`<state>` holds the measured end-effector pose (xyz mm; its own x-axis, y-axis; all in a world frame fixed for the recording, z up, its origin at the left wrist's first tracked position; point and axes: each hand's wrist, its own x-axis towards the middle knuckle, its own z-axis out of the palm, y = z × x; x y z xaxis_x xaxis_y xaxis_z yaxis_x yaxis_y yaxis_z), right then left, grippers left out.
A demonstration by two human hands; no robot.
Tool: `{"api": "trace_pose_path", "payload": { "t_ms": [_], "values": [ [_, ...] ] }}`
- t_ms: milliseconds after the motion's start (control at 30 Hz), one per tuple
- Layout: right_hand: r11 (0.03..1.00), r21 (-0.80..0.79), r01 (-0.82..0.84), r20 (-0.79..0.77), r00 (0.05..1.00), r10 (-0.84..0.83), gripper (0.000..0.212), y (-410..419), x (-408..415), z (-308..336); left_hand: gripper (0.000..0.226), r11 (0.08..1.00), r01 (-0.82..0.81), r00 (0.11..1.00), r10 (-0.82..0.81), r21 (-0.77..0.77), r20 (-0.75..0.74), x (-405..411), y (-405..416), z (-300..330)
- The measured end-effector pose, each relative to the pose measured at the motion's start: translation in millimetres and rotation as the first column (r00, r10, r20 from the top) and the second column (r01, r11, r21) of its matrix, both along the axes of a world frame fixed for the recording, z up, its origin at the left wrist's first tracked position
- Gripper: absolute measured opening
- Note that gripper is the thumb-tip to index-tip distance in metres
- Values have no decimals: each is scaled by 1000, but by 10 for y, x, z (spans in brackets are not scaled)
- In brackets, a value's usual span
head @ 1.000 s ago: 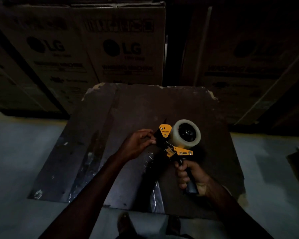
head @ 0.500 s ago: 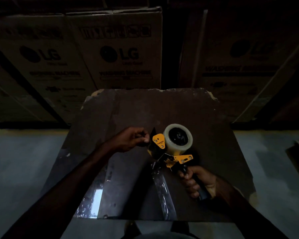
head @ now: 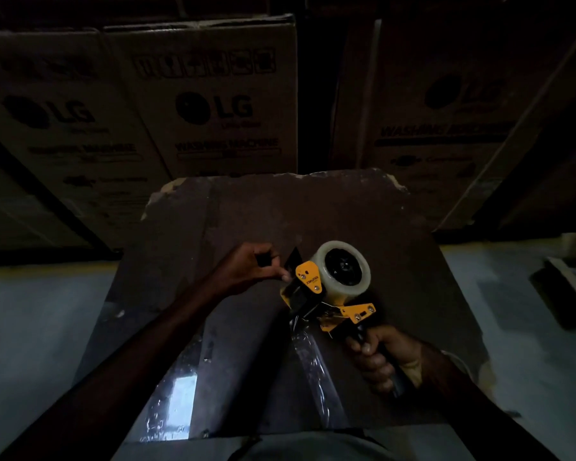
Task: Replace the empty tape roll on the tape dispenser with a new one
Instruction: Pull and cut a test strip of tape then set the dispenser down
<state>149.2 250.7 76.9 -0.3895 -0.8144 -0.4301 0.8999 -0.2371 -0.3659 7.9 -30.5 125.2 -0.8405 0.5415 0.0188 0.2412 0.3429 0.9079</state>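
A yellow and black tape dispenser [head: 316, 294] is held above a dark brown board [head: 280, 221]. A roll of clear tape [head: 345, 271] sits on its hub. My right hand [head: 381, 357] is closed around the black handle at the lower right. My left hand [head: 250, 267] reaches in from the left, its fingertips pinched at the dispenser's front end beside a dark flap. A strip of clear tape [head: 313, 364] runs from the dispenser's mouth down across the board toward me.
Large LG washing machine cartons [head: 213, 104] stand stacked right behind the board. Shiny tape patches [head: 173, 400] lie on the board's near left part. Grey floor surrounds the board, and a flat object [head: 566, 287] lies on the floor at the far right.
The dispenser has moved farther from me along the board, leaving a longer strip of tape behind it. My left hand stayed pinched at its front end.
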Motion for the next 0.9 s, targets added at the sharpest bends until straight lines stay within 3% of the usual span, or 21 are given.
{"api": "trace_pose_path", "payload": {
  "t_ms": [133,233,300,400,500,667,767,833,900],
  "values": [
    [996,-67,-64,-17,998,63,12,-46,47,-3,35,991,26,976,-54,133,211,0,62,-127],
    [990,-102,-98,-14,995,97,12,-69,54,-12,58,991,109,921,-128,72,367,-52,59,-87],
    [989,-80,-122,-19,992,121,13,-69,47,-7,62,976,212,844,-205,43,495,-98,11,2],
    [984,-66,-164,-43,986,162,13,-96,40,-11,68,929,300,662,-366,217,654,-147,-28,60],
    [981,-105,-162,-40,987,158,12,-141,-23,-28,60,899,223,580,-433,377,689,-189,0,-23],
    [978,-167,-125,-27,992,122,13,-155,-148,-87,47,856,-1,501,-447,517,741,-235,14,-352],
    [991,-120,-62,-1,998,62,13,-143,-198,-148,50,867,-172,496,-335,469,801,-239,57,-546],
    [999,-32,33,33,999,-32,18,-144,-238,-206,39,870,-291,488,-222,397,844,-233,137,-616],
    [989,79,126,59,990,-130,25,-156,-307,-260,34,857,-459,491,25,234,871,-228,196,-680]
  ]
}}
